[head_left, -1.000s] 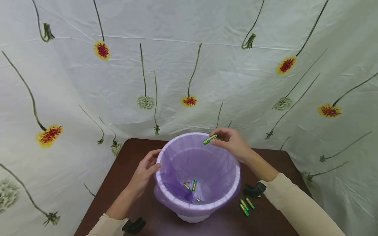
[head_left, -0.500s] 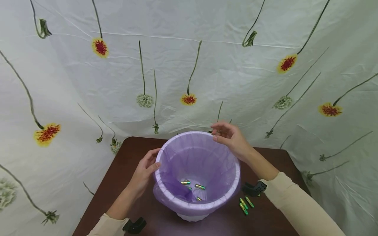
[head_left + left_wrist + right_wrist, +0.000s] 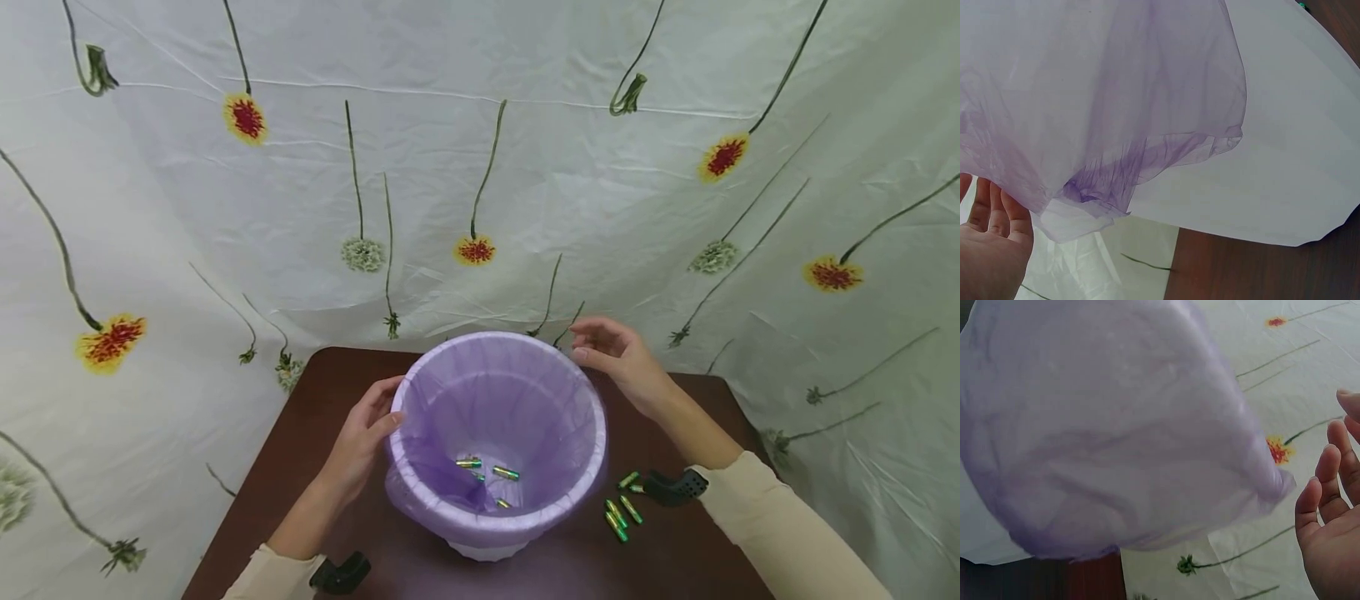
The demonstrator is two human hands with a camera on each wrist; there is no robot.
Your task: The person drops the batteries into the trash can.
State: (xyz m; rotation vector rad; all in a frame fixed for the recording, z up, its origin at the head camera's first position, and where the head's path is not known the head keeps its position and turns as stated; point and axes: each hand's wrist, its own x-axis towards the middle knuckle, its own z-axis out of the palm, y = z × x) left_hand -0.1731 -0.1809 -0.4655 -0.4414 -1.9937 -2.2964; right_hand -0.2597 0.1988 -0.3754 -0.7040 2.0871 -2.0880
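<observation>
A white bin (image 3: 487,552) stands on the table, lined with a translucent purple bag (image 3: 517,417) folded over its rim. My left hand (image 3: 367,433) holds the bin's left rim, thumb at the edge and fingers along the outside; in the left wrist view the fingers (image 3: 999,212) bend against the bag. My right hand (image 3: 626,362) hovers just off the bin's far right side, fingers loosely bent, with nothing in it. Several green and gold batteries (image 3: 506,473) lie at the bottom of the bin. More loose batteries (image 3: 617,521) are on the table, right of the bin.
The dark brown table (image 3: 330,375) reaches back to a white flower-printed curtain (image 3: 427,167) that hangs behind and at both sides. A black wrist device (image 3: 675,487) on my right arm partly covers one table battery.
My right hand has let a battery drop into the bin and moved right, away from the rim. The batteries inside lie differently. The left hand stays at the rim.
</observation>
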